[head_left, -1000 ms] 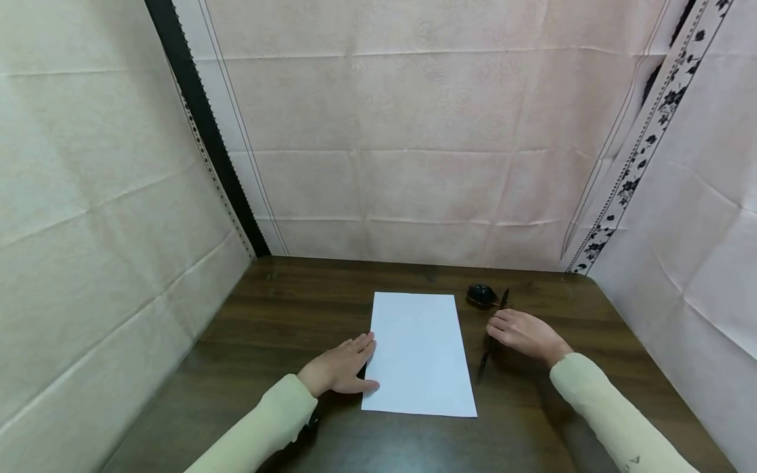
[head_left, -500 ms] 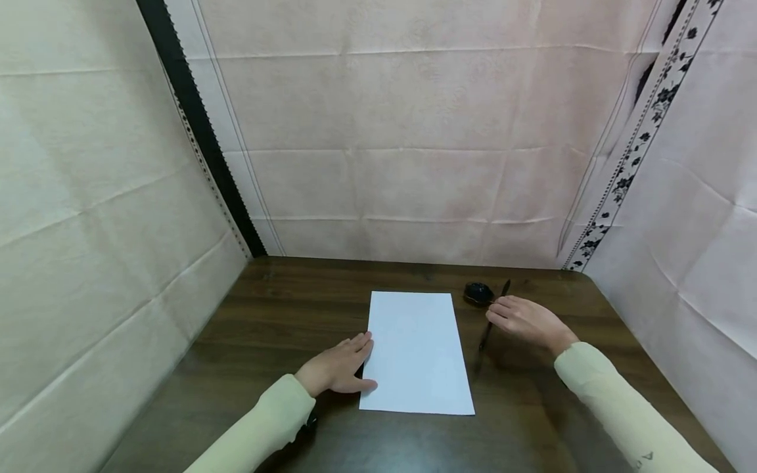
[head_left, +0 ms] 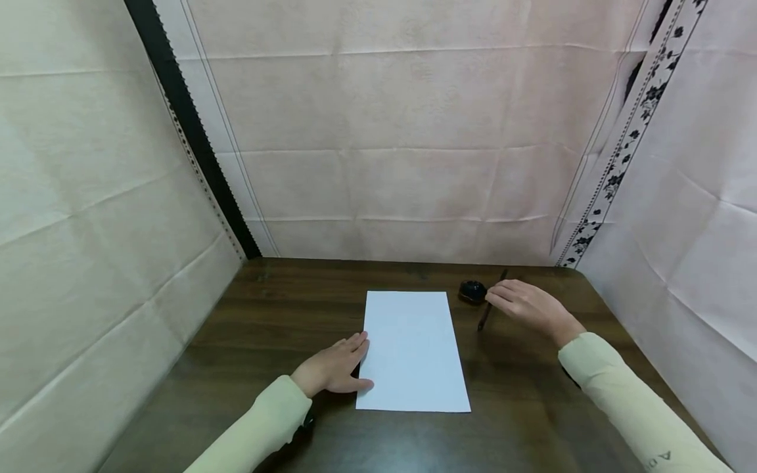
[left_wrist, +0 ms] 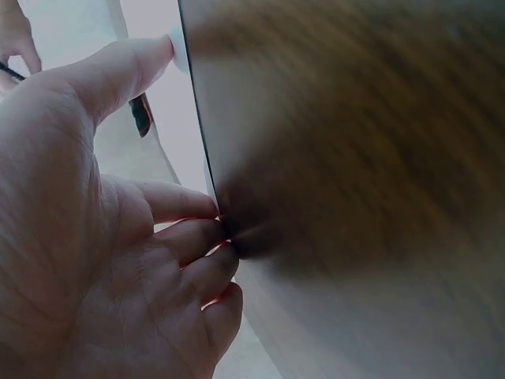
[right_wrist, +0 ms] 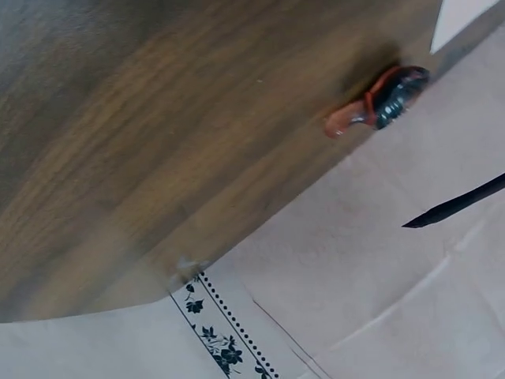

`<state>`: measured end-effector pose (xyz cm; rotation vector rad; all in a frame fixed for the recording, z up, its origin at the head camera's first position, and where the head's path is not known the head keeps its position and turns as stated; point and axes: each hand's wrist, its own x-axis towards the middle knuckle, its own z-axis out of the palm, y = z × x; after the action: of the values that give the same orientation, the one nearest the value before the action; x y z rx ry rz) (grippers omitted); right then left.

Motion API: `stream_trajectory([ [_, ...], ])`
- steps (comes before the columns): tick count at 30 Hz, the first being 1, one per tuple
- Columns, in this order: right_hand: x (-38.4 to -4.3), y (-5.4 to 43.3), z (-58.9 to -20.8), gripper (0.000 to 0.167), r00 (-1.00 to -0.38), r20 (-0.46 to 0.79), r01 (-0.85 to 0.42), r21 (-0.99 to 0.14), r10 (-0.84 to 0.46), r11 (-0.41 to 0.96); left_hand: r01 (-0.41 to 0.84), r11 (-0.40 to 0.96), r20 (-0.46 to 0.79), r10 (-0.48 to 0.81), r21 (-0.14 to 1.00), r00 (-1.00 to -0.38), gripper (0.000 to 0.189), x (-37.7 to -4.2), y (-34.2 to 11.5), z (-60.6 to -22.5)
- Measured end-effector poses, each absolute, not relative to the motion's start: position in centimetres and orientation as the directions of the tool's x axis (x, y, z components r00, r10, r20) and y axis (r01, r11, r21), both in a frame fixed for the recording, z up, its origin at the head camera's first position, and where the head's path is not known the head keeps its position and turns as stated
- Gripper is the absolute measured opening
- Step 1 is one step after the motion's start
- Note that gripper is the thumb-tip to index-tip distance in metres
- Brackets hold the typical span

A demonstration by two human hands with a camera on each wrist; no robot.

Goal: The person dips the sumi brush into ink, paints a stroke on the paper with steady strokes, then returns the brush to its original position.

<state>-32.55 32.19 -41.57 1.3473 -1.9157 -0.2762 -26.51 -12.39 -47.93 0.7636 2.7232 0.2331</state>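
Observation:
A blank white sheet of paper [head_left: 411,351] lies on the dark wooden table. My left hand [head_left: 334,364] rests at its left edge, thumb on the lower left corner and fingertips along the side. In the left wrist view the fingers of the left hand [left_wrist: 118,229] are fairly straight. To the right of the sheet, my right hand [head_left: 529,309] pinches a slim dark writing brush [head_left: 485,316] around its middle, held slanted. Its pointed black end [right_wrist: 454,209] shows in the right wrist view, where the right hand itself is out of sight.
Beside the right fingertips sits a small glossy black object [head_left: 472,292], with a reddish-brown stem [right_wrist: 341,120] in the right wrist view. Pale cloth [head_left: 402,151] hangs behind the table and at both sides. The wooden tabletop [head_left: 284,309] extends around the sheet.
My right hand has moved slightly up and away with the brush, close by the black object. My left hand stays on the paper; the whole head view has shifted a little.

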Motion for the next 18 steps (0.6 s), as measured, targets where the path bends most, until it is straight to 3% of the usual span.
stream_trajectory([
  [2,-32.5,32.1,-41.1,0.046,-0.155,0.490,-0.717,0.542,-0.858,0.439,0.477,0.847,-0.247,0.526,0.233,-0.814,0.093,-26.5,-12.4,-48.0],
  [6,-32.5,31.8,-40.0,0.016,-0.146,0.574,-0.730,0.488,-0.806,0.479,0.474,0.851,-0.254,0.522,0.226,-0.814,0.094,-26.7,-12.4,-48.1],
  [9,-32.6,31.7,-39.1,0.042,-0.155,0.634,-0.732,0.442,-0.757,0.520,0.472,0.855,-0.261,0.516,0.215,-0.816,0.093,-26.8,-12.3,-48.1],
  [11,-32.6,31.7,-38.6,0.049,-0.177,0.668,-0.726,0.407,-0.723,0.554,0.471,0.856,-0.263,0.514,0.213,-0.816,0.093,-26.8,-12.3,-48.0],
  [14,-32.6,31.7,-38.1,0.042,-0.231,0.703,-0.715,0.346,-0.672,0.608,0.472,0.854,-0.261,0.518,0.219,-0.815,0.093,-26.7,-12.3,-47.8],
  [18,-32.7,31.7,-37.5,0.017,-0.292,0.757,-0.697,0.250,-0.584,0.672,0.477,0.851,-0.256,0.523,0.221,-0.813,0.092,-26.6,-12.3,-47.7],
])
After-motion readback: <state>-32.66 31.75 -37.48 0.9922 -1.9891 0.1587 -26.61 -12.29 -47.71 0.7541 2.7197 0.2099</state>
